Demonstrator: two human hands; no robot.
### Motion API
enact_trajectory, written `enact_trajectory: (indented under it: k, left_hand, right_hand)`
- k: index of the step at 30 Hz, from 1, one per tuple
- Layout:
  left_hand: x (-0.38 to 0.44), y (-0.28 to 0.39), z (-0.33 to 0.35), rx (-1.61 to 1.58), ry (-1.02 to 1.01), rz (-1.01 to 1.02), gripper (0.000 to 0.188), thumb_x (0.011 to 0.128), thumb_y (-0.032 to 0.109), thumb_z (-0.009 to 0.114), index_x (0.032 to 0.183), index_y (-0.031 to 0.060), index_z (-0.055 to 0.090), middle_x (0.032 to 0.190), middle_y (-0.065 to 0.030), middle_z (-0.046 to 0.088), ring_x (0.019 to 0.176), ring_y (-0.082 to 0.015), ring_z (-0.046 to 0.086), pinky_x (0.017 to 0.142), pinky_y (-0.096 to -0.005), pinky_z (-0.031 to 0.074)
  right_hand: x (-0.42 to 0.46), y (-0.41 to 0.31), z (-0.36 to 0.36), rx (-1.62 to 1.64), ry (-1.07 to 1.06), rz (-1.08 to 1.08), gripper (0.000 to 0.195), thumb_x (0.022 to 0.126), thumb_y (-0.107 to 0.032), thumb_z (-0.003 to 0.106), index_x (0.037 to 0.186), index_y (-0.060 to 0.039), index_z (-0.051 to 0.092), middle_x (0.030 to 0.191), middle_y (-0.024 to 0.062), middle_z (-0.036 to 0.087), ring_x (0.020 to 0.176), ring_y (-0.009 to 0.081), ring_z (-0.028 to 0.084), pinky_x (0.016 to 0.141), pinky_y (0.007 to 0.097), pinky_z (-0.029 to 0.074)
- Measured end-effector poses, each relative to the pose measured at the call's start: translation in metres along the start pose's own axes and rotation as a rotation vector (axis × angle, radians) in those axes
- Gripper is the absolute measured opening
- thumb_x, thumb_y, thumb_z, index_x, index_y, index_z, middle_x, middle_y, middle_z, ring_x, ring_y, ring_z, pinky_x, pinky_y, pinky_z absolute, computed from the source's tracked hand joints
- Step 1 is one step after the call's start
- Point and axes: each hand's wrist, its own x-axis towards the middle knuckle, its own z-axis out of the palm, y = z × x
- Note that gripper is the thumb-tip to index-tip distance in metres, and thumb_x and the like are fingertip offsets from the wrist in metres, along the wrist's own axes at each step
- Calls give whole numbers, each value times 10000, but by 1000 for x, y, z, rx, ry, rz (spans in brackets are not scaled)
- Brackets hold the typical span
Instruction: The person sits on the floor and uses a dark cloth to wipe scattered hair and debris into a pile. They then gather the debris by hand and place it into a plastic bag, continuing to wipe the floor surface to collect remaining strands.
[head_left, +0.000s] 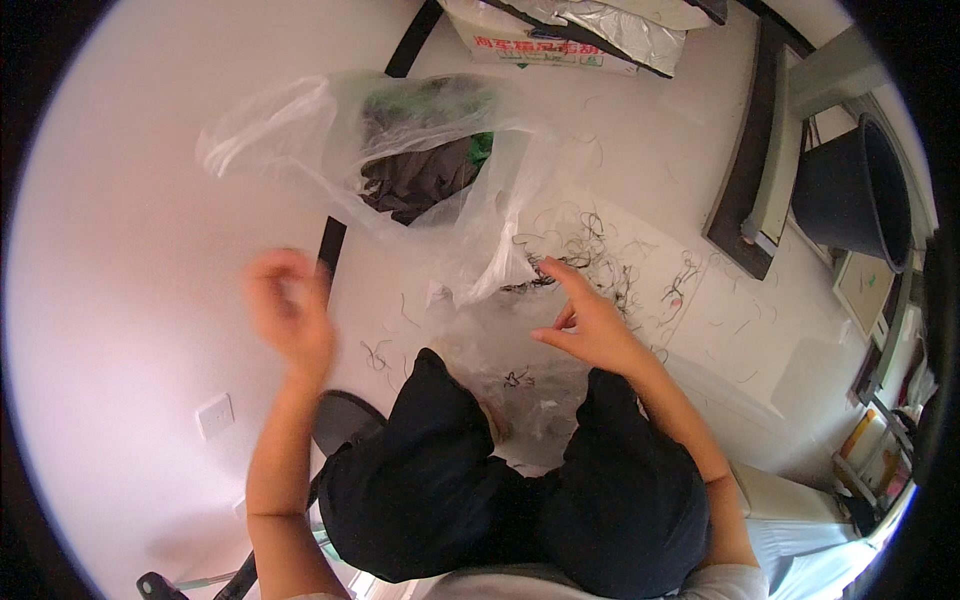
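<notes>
A large clear plastic bag (517, 172) stands on the floor in front of my knees, its mouth facing me, with dark crumpled fabric (420, 180) and something green inside. My left hand (289, 304) is raised at the left, blurred, with its fingers curled; whether it holds anything cannot be made out. My right hand (589, 319) is right of the bag's lower corner, fingers apart and nothing between them, its index fingertip near dark thread-like strands (592, 255) scattered on the floor. Between my legs lies another clear plastic sheet or bag (532, 405) with a few strands on it.
A printed carton (525, 49) with silvery material on it stands at the top. At the right are a grey table or rack leg (776, 150) on a dark base and a dark bucket (847, 191). A white wall with a socket plate (215, 416) rises at the left.
</notes>
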Motion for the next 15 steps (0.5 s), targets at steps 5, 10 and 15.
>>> enact_trajectory:
  k: [5,10,15]
  left_hand:
    - [-82,6,62,-242,-921,-615,313,936,128,593,1232,36,549,1016,-95,666,821,-149,626,687,-297,506]
    - [-46,67,91,-1204,-1020,-1148,359,1013,344,485,1197,46,564,927,-88,643,728,-157,593,610,-281,460]
    - [-10,51,74,-1137,-1104,-1072,378,1040,380,402,828,85,506,645,24,428,520,-105,388,475,-238,307]
  right_hand:
    - [8,50,15,-195,-433,118,297,931,-303,589,857,-26,664,786,157,668,754,334,635,719,399,502]
    - [1,-17,-21,-56,-537,61,235,965,-220,551,885,-13,628,753,110,644,724,209,620,685,343,487]
    - [2,-38,-88,-24,-555,62,291,982,-266,537,873,-12,627,772,98,662,716,210,614,669,360,482]
